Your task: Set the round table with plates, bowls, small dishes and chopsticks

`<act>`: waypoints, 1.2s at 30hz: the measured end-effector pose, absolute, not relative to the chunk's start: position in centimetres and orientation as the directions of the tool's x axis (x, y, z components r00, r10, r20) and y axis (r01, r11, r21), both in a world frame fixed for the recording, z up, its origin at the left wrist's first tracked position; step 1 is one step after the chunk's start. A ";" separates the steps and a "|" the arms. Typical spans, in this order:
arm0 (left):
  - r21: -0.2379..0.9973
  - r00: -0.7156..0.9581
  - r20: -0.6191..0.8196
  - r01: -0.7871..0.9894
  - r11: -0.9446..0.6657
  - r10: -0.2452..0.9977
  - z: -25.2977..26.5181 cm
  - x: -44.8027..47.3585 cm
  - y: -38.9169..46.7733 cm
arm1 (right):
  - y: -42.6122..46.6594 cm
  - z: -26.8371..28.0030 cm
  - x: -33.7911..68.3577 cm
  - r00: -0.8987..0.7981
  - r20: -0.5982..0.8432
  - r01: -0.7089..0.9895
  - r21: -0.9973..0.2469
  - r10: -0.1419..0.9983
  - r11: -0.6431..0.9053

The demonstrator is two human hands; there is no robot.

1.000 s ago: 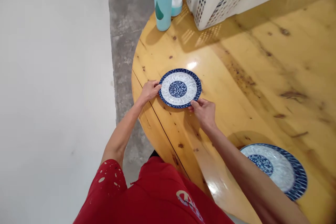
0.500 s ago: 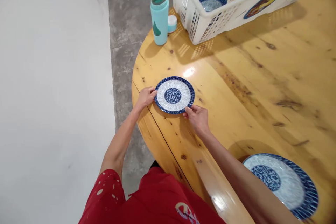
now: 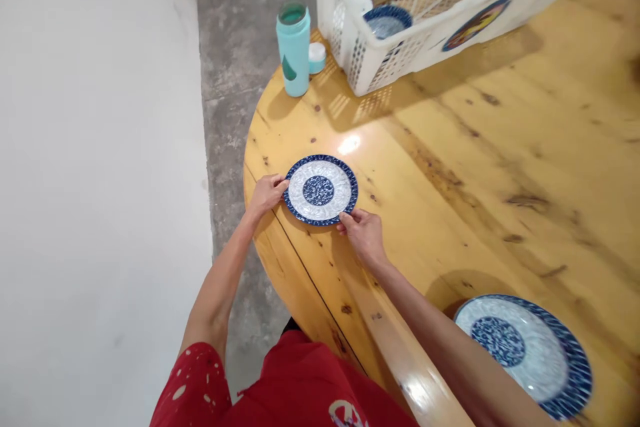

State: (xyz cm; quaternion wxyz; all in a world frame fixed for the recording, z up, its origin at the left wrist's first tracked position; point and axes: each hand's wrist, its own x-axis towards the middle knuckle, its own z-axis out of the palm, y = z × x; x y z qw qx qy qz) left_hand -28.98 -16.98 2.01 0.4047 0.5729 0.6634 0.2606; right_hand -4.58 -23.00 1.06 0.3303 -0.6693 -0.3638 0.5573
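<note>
A round blue-and-white patterned plate (image 3: 320, 191) lies face up at the left end of the wooden table. My left hand (image 3: 269, 193) grips its left rim, thumb on top and fingers curled at the edge. At the lower right rim, my right hand (image 3: 364, 232) pinches the plate between thumb and fingers. Whether the plate rests fully on the wood or is slightly raised I cannot tell. A larger plate (image 3: 545, 353) in the same pattern sits at the lower right, partly covered by my right forearm.
Beyond the plate stands an uncapped turquoise bottle (image 3: 295, 53), its cap (image 3: 317, 58) beside it. A white plastic basket (image 3: 415, 60) at the back holds a blue-rimmed dish (image 3: 387, 23). The wooden table (image 3: 450, 147) has a curved left edge, with concrete floor (image 3: 225, 107) and a white wall beyond.
The camera view has shifted slightly, so everything appears a little further left and lower. Both hands keep their hold on the plate, with no clear movement over the table.
</note>
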 end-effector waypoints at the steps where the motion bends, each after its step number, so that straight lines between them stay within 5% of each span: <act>1: 0.810 -0.016 -0.240 0.548 0.209 0.971 2.1 -29.0 -16.9 | -23.0 1.0 -4.6 0.111 -0.502 0.126 -0.849 0.858 -0.513; 36: 0.796 -0.087 -0.247 0.550 0.253 0.965 3.0 -29.1 -15.3 | -22.2 0.2 -4.9 0.082 -0.420 0.219 -0.877 0.904 -0.428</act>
